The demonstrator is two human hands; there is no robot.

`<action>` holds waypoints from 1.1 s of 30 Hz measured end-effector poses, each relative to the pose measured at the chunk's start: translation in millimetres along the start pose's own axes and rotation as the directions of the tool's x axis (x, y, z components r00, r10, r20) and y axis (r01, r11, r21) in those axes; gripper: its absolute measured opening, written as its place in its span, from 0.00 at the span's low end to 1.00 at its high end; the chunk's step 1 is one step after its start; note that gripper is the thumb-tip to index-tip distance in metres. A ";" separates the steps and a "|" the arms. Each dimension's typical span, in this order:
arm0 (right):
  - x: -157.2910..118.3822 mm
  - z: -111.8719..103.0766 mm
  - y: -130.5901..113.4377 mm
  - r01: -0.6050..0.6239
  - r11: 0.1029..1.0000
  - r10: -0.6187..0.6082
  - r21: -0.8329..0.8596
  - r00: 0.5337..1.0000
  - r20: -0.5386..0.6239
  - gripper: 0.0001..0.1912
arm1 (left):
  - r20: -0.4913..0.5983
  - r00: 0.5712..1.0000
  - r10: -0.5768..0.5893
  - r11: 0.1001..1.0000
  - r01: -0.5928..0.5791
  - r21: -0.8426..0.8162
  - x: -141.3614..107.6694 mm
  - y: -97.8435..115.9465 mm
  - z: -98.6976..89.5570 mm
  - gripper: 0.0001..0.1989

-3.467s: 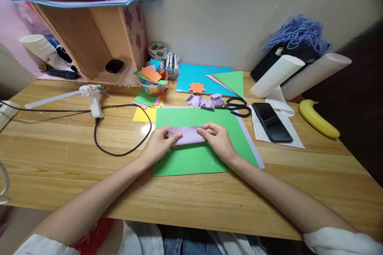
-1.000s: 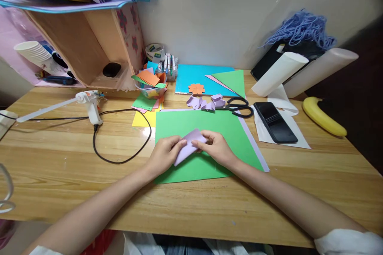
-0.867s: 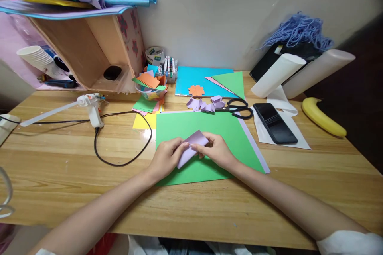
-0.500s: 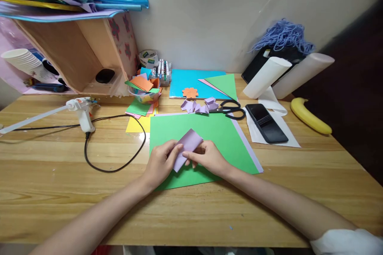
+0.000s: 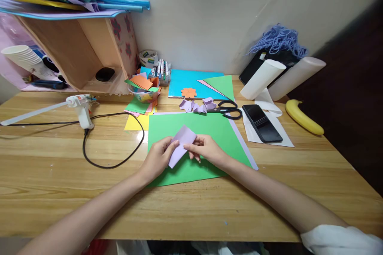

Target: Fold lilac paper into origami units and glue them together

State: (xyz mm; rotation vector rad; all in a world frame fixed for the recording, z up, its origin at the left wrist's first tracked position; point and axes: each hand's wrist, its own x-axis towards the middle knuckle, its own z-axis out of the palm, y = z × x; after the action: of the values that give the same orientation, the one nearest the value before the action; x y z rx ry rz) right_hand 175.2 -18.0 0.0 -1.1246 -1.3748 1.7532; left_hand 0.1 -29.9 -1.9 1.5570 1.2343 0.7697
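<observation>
A folded piece of light purple paper (image 5: 181, 148) is held up at a tilt over a large green sheet (image 5: 221, 127). My left hand (image 5: 159, 155) pinches its left edge, thumb on the front face. On the other side, my right hand (image 5: 207, 150) grips the right edge between thumb and fingers; some fingertips are hidden behind the paper. Beyond the green sheet lie folded purple paper pieces (image 5: 197, 106) and black-handled scissors (image 5: 229, 109). An orange paper flower (image 5: 188, 93) rests on the blue sheet (image 5: 191, 76) at the back.
At left stands a white glue gun (image 5: 82, 111) with its looped black cable (image 5: 104, 167). A bowl of paper scraps (image 5: 143, 93) sits beside a pink box (image 5: 123, 48). To the right are a phone (image 5: 262, 123), a banana (image 5: 303, 117) and white rolls (image 5: 263, 79).
The purple paper has turned slightly and its face shows wider. My right thumb and fingers have shifted a little along its right edge. The whole view has moved slightly.
</observation>
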 end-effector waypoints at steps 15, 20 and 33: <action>1.0 -1.6 -1.2 -0.025 0.997 0.032 0.066 0.994 -0.101 0.21 | 0.061 0.998 0.004 1.000 -0.003 -0.017 3.9 -0.8 -3.8 0.17; 1.1 -2.8 1.2 -0.031 0.999 0.035 0.043 0.995 -0.090 0.25 | 0.127 0.992 -0.019 1.000 0.022 -0.016 5.3 0.5 -11.1 0.17; -1.9 -4.4 6.5 0.291 0.928 -0.355 -0.234 0.883 -0.307 0.10 | 0.209 0.978 0.024 0.977 -0.067 0.202 5.1 9.0 -22.6 0.18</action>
State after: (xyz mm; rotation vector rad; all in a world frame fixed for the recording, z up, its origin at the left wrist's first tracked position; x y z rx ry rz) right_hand 180.2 -19.4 -6.2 -1.1531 -1.4244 1.1477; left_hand -15.6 -18.4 13.6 1.7927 1.1572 0.5043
